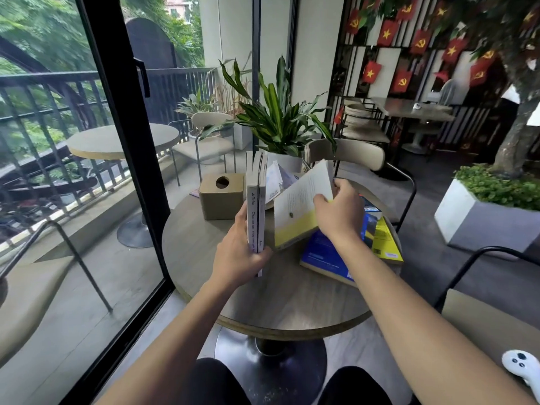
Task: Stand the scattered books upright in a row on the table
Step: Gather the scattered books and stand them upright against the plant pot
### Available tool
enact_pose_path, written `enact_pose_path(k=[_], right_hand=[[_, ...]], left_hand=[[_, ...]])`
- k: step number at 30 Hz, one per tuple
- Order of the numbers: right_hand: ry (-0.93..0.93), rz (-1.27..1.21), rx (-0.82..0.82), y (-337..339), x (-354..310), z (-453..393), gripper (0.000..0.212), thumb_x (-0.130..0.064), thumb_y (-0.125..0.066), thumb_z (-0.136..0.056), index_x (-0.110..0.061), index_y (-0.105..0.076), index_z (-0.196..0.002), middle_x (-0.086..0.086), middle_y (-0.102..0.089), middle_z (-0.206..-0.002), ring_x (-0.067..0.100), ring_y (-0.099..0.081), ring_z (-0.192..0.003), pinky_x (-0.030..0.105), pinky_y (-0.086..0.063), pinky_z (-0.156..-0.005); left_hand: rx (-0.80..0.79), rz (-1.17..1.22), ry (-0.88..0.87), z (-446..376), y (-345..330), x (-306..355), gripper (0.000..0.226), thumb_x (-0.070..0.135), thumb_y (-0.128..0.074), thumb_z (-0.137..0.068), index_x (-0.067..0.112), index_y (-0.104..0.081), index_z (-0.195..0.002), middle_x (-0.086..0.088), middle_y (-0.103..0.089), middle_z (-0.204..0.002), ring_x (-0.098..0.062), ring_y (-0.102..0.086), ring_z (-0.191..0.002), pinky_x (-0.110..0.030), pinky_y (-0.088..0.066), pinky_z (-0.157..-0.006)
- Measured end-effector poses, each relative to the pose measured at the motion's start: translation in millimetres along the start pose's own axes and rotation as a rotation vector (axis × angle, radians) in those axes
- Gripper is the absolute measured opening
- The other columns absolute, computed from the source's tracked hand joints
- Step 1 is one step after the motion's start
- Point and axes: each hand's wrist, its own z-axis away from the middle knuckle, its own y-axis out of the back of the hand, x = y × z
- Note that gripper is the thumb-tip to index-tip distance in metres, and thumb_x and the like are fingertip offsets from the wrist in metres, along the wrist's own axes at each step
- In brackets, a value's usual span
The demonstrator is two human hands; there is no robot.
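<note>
The left hand (239, 252) grips two upright books (256, 206) standing on the round desk (222, 290), while the right hand (339, 211) grips a tilted white-and-yellow book (295, 211), which should be stood flush beside them, and the tissue box (221, 195) shows only a dark hole.

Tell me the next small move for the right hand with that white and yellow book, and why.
Probably tip the white and yellow book upright and slide it against the two standing books the left hand steadies. The right hand holds it tilted, apart from them, over the blue book lying flat.
</note>
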Motion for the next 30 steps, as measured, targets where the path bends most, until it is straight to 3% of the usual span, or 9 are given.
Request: enact_pose_path(k=[4, 6, 10, 13, 17, 22, 25, 30], right_hand=[[0.137, 0.089, -0.133, 2.7, -19.3, 1.4, 0.016, -0.02, -0.06, -0.083, -0.01, -0.067, -0.094, 0.009, -0.071, -0.09, 0.031, -0.062, -0.081, 0.029, -0.037, -0.059], [0.183, 0.091, -0.197, 0.9, -25.0, 4.0, 0.021, -0.02, -0.058, -0.085, -0.008, -0.068, -0.099, 0.012, -0.07, -0.092, 0.033, -0.063, -0.085, 0.034, -0.043, -0.061], [0.197, -0.042, -0.272, -1.2, -29.8, 12.4, 0.036, -0.018, -0.059, -0.089, -0.012, -0.063, -0.124, 0.006, -0.07, -0.111, 0.025, -0.065, -0.1, 0.035, -0.053, -0.081], [0.193, -0.184, -0.35, -5.5, -27.7, 23.5, 0.037, -0.025, -0.064, -0.085, -0.017, -0.065, -0.121, -0.007, -0.069, -0.108, 0.012, -0.065, -0.101, 0.031, -0.052, -0.082], [0.231, -0.217, -0.474, -11.9, -20.3, 31.8, 0.031, -0.028, -0.063, -0.081, -0.024, -0.067, -0.111, -0.004, -0.073, -0.1, 0.014, -0.066, -0.095, 0.04, -0.055, -0.086], [0.247, -0.255, -0.724, -17.1, -2.1, 42.5, 0.083, -0.024, -0.07, -0.075, -0.032, -0.031, -0.147, -0.005, -0.06, -0.13, 0.007, -0.058, -0.118, 0.023, -0.051, -0.095], [0.34, -0.145, -0.692, -23.5, 4.3, 45.4, 0.095, -0.032, -0.077, -0.074, -0.03, -0.021, -0.15, -0.006, -0.051, -0.14, 0.006, -0.05, -0.126, 0.021, -0.044, -0.1], [0.386, -0.07, -0.564, -24.3, 4.3, 46.9, 0.094, -0.051, -0.078, -0.072, -0.029, -0.025, -0.147, -0.006, -0.049, -0.142, 0.009, -0.049, -0.128, 0.023, -0.043, -0.098]], left_hand=[[-0.049, 0.033, -0.009, -2.9, 3.1, -4.9, 0.102, 0.039, -0.082, -0.072, 0.028, -0.021, -0.154, 0.005, -0.059, -0.134, -0.022, -0.058, -0.116, -0.031, -0.044, -0.085], [-0.069, 0.044, 0.0, -5.0, 5.1, -6.3, 0.107, 0.038, -0.085, -0.069, 0.031, -0.021, -0.154, 0.005, -0.06, -0.134, -0.016, -0.06, -0.112, -0.031, -0.046, -0.089], [-0.089, 0.089, 0.019, -6.1, 8.0, -7.6, 0.112, 0.045, -0.089, -0.063, 0.035, -0.023, -0.152, 0.006, -0.062, -0.133, -0.003, -0.056, -0.093, -0.028, -0.049, -0.085], [-0.102, 0.099, 0.03, -5.4, 8.3, -7.0, 0.121, 0.057, -0.091, -0.054, 0.038, -0.022, -0.152, 0.008, -0.062, -0.132, -0.006, -0.06, -0.098, -0.036, -0.052, -0.09], [-0.088, 0.106, 0.027, -5.9, 6.9, -6.7, 0.129, 0.06, -0.092, -0.047, 0.038, -0.02, -0.152, 0.01, -0.061, -0.131, -0.011, -0.061, -0.112, -0.036, -0.051, -0.094], [-0.063, 0.11, 0.024, -7.9, 3.2, -10.2, 0.126, 0.058, -0.091, -0.047, 0.037, -0.023, -0.151, 0.012, -0.063, -0.129, -0.01, -0.062, -0.11, -0.032, -0.052, -0.089], [-0.057, 0.083, 0.018, -10.7, -0.3, -12.8, 0.117, 0.05, -0.088, -0.056, 0.042, -0.021, -0.151, 0.01, -0.061, -0.131, -0.013, -0.062, -0.111, -0.04, -0.053, -0.093], [-0.048, 0.024, -0.024, -17.2, -6.1, -13.3, 0.117, 0.046, -0.087, -0.06, 0.038, -0.017, -0.154, 0.006, -0.055, -0.139, -0.014, -0.055, -0.124, -0.039, -0.051, -0.096]])
